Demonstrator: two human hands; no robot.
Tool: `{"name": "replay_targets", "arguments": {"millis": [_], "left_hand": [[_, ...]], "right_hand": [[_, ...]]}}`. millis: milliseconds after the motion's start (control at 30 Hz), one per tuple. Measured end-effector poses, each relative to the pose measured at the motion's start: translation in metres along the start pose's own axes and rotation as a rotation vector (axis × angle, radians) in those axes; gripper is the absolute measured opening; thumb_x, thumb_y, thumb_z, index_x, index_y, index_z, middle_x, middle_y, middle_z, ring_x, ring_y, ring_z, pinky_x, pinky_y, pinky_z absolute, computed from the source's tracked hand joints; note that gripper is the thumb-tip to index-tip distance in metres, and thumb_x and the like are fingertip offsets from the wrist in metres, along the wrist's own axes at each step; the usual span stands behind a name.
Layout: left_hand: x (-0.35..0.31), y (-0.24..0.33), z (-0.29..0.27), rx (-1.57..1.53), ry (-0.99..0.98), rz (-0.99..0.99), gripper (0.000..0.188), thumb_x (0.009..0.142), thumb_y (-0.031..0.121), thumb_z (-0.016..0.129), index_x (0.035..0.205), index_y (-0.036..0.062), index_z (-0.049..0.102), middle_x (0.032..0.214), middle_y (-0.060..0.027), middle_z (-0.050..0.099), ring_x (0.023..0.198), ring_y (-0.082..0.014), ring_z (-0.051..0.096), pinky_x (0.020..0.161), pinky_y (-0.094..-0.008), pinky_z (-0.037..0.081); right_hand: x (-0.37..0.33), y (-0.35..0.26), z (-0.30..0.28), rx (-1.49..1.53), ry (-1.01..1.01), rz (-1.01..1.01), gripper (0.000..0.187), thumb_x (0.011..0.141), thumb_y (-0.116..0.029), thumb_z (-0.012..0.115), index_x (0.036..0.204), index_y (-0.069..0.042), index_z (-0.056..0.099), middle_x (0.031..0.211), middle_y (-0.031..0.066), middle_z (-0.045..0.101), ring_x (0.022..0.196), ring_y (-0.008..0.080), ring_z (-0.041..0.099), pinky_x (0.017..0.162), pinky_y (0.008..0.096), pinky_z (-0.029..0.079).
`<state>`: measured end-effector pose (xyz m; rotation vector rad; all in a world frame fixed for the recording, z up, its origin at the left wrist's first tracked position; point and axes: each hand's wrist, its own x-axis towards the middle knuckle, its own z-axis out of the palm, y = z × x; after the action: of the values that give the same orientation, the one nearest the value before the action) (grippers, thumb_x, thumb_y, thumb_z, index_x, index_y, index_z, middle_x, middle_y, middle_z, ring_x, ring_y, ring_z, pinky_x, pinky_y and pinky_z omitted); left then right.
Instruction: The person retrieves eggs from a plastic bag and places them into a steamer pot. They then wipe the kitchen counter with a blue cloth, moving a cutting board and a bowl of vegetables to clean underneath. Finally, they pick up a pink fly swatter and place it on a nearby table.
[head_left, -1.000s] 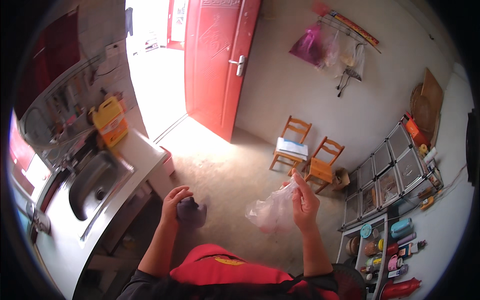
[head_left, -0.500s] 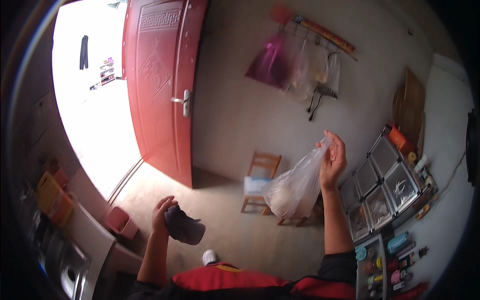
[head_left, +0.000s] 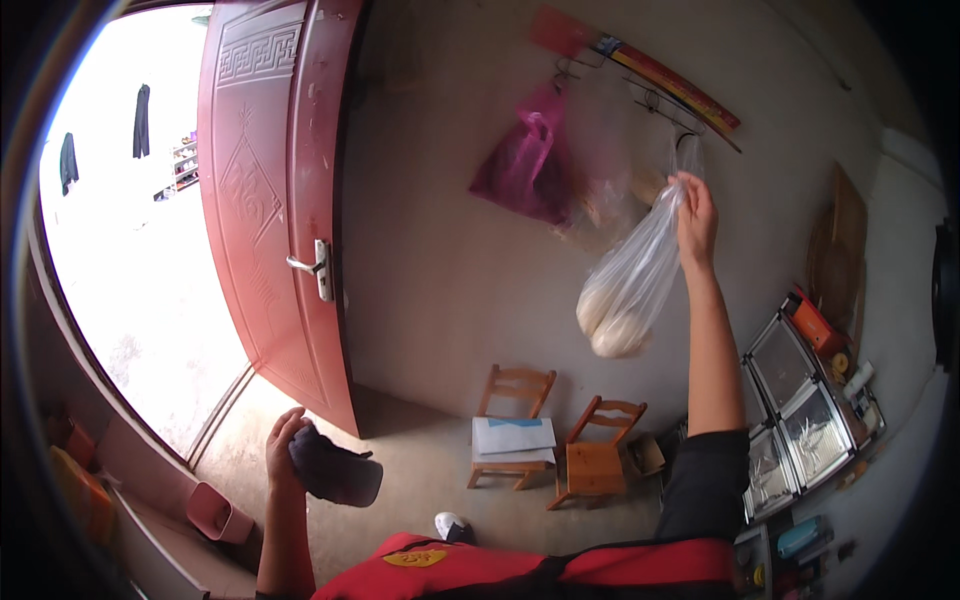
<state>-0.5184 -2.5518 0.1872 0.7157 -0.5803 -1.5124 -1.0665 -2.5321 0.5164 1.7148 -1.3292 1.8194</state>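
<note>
Clear bag (head_left: pixel 628 285) of buns hangs below right fingers (head_left: pixel 690 195) pinching its neck shut.

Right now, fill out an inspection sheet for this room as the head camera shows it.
Surface: bare concrete floor.
Job's things: clear plastic bag with pale round lumps, raised near the wall hooks; dark cap.
Clutter: pink bag hung on the wall; two small wooden chairs, papers on one; pink bin.
Hands: right hand grips the bag's top; left hand holds the cap.
Cables: nothing seen.
Surroundings: open red door, metal cabinet.
</note>
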Motion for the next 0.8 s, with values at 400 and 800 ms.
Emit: {"name": "replay_targets", "arguments": {"millis": [400, 800], "left_hand": [[0.108, -0.048, 0.032, -0.126, 0.182, 0.197, 0.021, 0.088, 0.011, 0.054, 0.107, 0.0015, 0.055, 0.075, -0.0032, 0.059, 0.064, -0.0103, 0.057, 0.059, -0.0217, 0.048], [0.147, -0.083, 0.062, 0.033, 0.3, 0.316, 0.022, 0.089, 0.013, 0.053, 0.107, -0.0004, 0.055, 0.076, -0.0025, 0.058, 0.066, -0.0089, 0.055, 0.06, -0.0192, 0.044]], "right_hand": [[0.214, 0.128, 0.074, 0.472, -0.027, -0.051, 0.025, 0.094, -0.015, 0.046, 0.112, 0.0, 0.053, 0.103, 0.0142, 0.061, 0.091, 0.0207, 0.061, 0.084, 0.0299, 0.049], [0.347, 0.313, 0.177, -0.721, 0.227, -0.127, 0.038, 0.093, -0.033, 0.037, 0.101, -0.001, 0.057, 0.097, 0.0204, 0.061, 0.091, 0.0334, 0.06, 0.077, 0.044, 0.048]]}}
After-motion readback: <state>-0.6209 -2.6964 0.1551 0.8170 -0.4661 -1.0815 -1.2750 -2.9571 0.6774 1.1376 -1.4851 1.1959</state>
